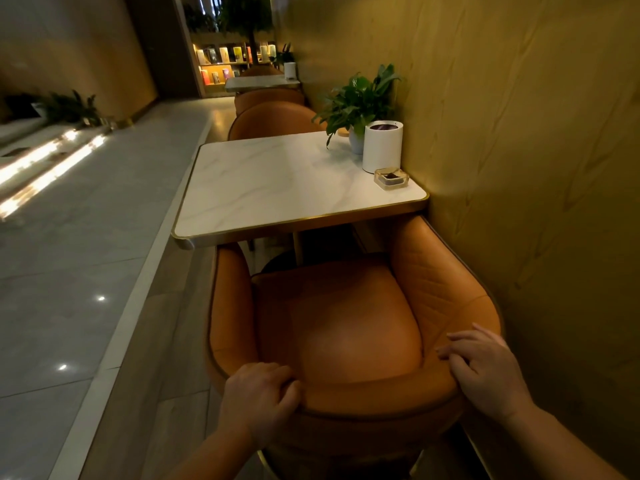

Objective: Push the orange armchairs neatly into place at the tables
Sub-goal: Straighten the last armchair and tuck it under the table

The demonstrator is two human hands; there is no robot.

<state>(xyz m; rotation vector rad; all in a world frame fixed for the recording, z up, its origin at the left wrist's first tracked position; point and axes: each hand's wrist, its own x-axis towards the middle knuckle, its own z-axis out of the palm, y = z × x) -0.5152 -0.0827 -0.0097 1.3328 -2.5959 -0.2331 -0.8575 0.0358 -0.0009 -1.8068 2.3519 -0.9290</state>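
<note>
An orange armchair (pixel 346 327) stands right below me, its seat facing a white marble table (pixel 277 181) with a gold rim. The front ends of its arms reach under the table's near edge. My left hand (pixel 258 398) grips the left part of the backrest top, fingers curled over the edge. My right hand (pixel 485 368) lies on the right part of the backrest, fingers spread over the leather. Across the table stands a second orange armchair (pixel 273 121), with a third (pixel 268 98) behind it at another table (pixel 259 83).
A wood-panelled wall (pixel 519 168) runs close along the right of the chair and table. On the table's far right stand a potted plant (pixel 356 105), a white cylinder (pixel 382 147) and a glass ashtray (pixel 391 178). Open tiled floor (pixel 69 271) lies to the left.
</note>
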